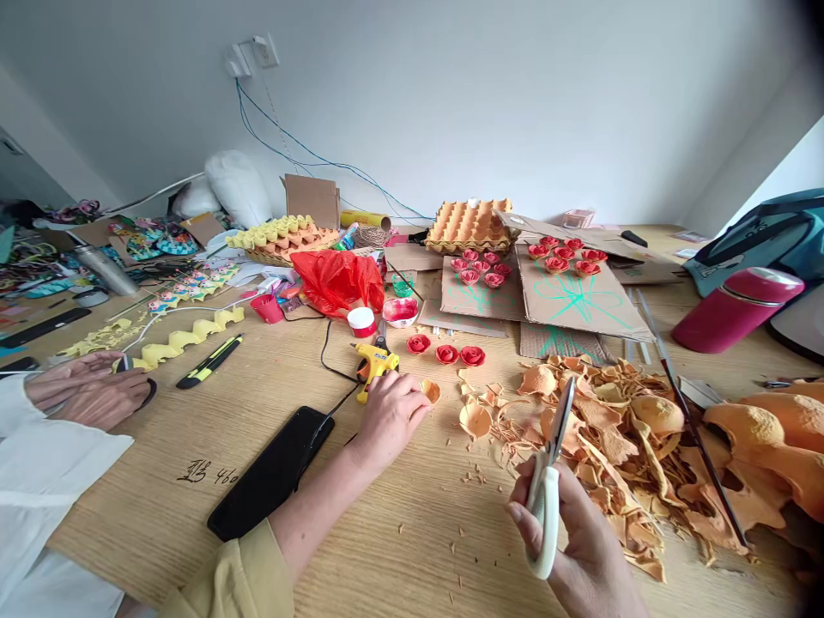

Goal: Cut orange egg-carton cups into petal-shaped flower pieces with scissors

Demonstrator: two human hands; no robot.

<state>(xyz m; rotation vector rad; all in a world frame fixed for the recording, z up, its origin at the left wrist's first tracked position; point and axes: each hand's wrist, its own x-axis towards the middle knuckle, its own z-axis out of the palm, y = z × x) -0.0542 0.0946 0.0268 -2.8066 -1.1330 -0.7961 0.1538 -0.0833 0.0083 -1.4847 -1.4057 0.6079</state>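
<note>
My left hand (390, 414) reaches over the middle of the table, with its fingertips closed on the edge of a small orange egg-carton cup (431, 392). Just beyond that hand lies a yellow glue gun (374, 365), its cord running to the left. White-handled scissors (551, 498) are gripped in my right hand (579, 549), blades pointing up and apparently together. Another cut orange cup (475, 421) rests between my hands. Three red paper-pulp roses (446, 354) sit in a row behind it.
Orange egg-carton scraps (605, 446) heap up at right, with a brush (701, 455) across them. Cardboard sheets (579, 300) bearing red roses lie behind. A black phone-like slab (270, 472) is at left. Another person's hands (96, 386) work at far left. A pink bottle (737, 309) lies right.
</note>
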